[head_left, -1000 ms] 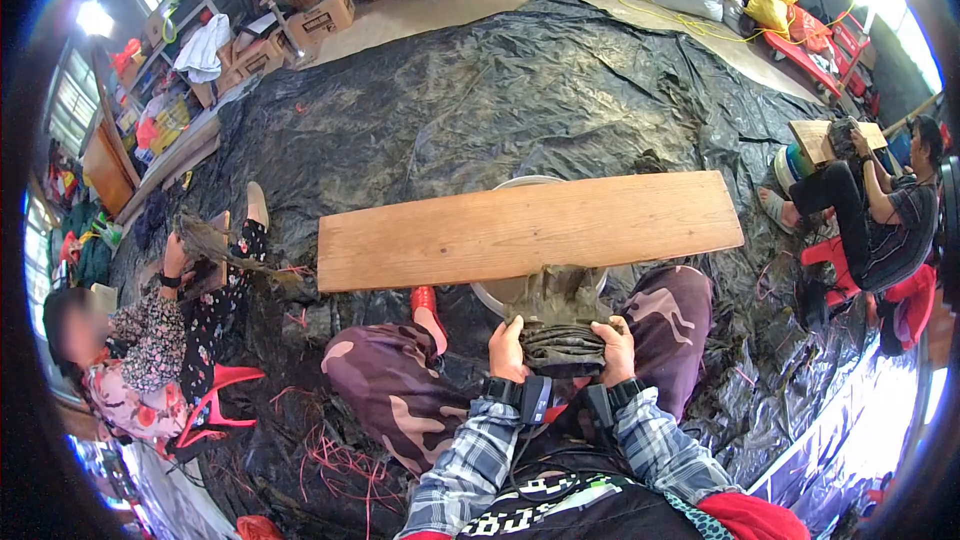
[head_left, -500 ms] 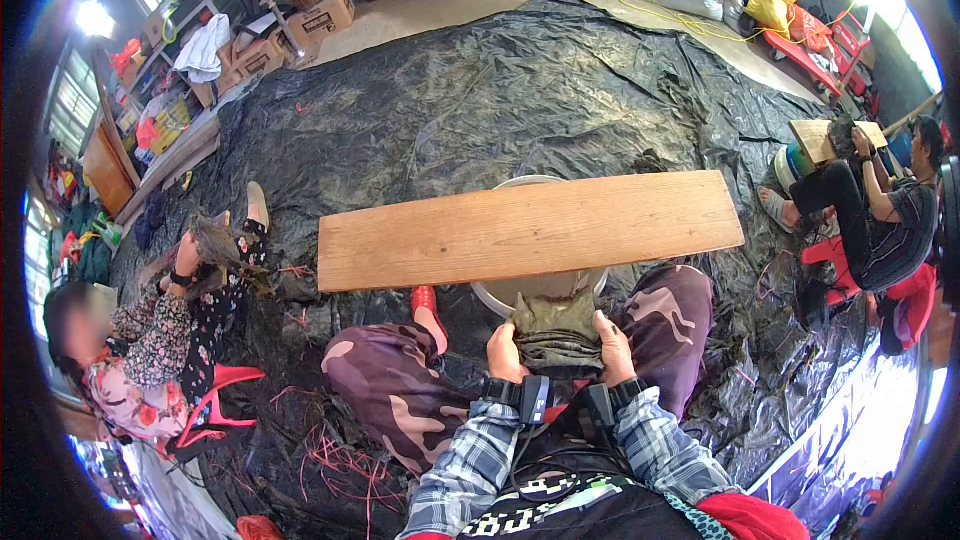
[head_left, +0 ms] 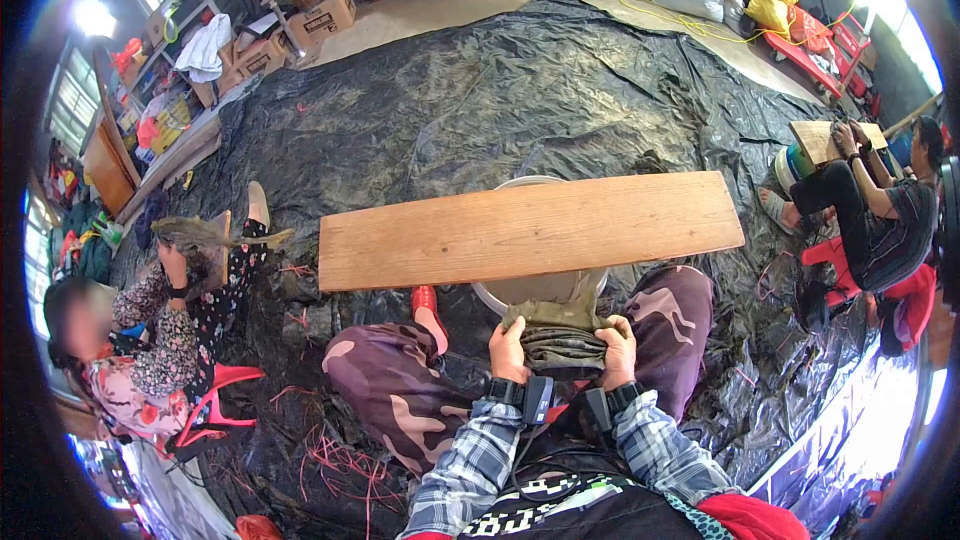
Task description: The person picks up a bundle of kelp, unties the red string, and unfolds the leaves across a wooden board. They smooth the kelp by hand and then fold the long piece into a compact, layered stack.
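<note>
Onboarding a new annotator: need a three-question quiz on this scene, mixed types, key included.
1. True or false: the wooden plank hides part of the white bucket.
2. The wearer's left hand and right hand both grip:
a) the wooden plank
b) a dark, folded sheet of material
c) a ball of red twine
3. On which side of the picture does the co-worker in floral clothing sit?

Key: 1. True. 2. b. 3. Left.
</note>
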The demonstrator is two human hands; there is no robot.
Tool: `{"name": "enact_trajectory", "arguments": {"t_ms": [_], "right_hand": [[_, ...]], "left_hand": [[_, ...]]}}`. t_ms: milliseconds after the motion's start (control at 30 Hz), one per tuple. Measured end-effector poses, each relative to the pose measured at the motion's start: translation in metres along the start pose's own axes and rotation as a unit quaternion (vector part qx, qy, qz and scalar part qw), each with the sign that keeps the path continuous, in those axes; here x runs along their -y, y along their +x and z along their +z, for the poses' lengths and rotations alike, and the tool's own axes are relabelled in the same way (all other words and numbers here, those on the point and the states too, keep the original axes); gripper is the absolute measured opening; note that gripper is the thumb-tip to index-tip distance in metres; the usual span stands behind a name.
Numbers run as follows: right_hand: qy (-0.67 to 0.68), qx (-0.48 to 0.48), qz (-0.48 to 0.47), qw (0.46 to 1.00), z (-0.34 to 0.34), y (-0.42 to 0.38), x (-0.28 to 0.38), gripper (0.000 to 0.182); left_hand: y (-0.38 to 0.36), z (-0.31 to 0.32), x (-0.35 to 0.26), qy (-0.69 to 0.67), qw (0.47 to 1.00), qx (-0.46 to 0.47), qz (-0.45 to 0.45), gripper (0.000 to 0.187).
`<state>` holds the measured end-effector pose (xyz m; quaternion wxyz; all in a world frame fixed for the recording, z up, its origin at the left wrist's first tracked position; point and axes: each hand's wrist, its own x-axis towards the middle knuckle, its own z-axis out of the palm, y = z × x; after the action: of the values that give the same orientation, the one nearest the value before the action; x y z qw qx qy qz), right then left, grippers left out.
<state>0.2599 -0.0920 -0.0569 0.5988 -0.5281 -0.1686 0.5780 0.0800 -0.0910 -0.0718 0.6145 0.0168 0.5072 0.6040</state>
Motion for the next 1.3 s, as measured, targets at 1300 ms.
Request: {"name": "enact_trajectory", "arguments": {"t_ms": [1300], "right_hand": [[-0.253, 0.242, -0.030, 0.936, 0.015, -0.028, 0.035, 0.020]], "left_hand": [[-0.001, -0.008, -0.007, -0.002, 0.999, -0.020, -0.045, 0.022]]}}
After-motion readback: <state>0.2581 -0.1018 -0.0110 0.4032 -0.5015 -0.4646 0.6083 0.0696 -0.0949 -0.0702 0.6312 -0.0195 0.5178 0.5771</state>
